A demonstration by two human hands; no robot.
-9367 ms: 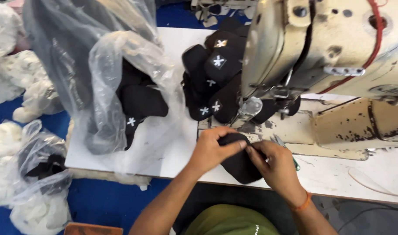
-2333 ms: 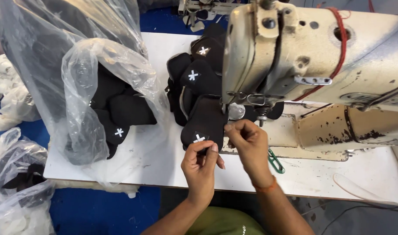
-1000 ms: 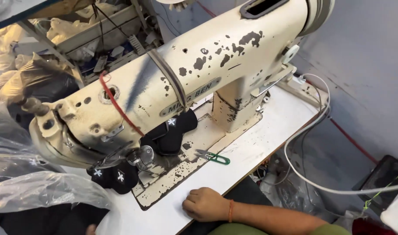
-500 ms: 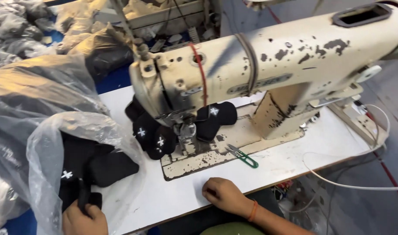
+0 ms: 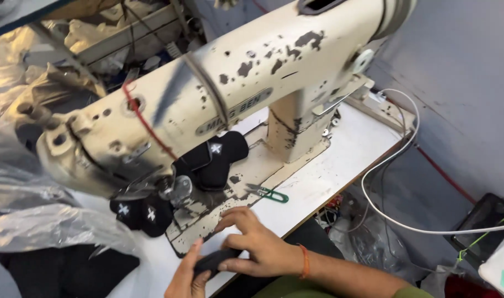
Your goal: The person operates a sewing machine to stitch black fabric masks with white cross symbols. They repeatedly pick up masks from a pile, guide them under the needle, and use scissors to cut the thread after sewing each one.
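Both hands meet at the table's front edge on a small black fabric piece [image 5: 216,259]. My left hand [image 5: 187,276] grips it from below, thumb raised. My right hand [image 5: 255,243], with an orange band at the wrist, lies over its other end with fingers spread on the table. A chain of sewn black pieces with white cross marks runs under the needle: one bunch [image 5: 213,157] lies behind the presser foot, another [image 5: 139,212] hangs off to the left.
A worn cream sewing machine [image 5: 219,94] fills the middle of the white table [image 5: 340,171]. Green-handled thread snips [image 5: 268,193] lie beside the machine bed. Clear plastic bags [image 5: 37,221] with black pieces sit left. A white cable [image 5: 384,182] loops off the right edge.
The view has swung right. My left hand has come from the plastic bag with a black piece to the front edge, and my right hand has moved onto that piece.
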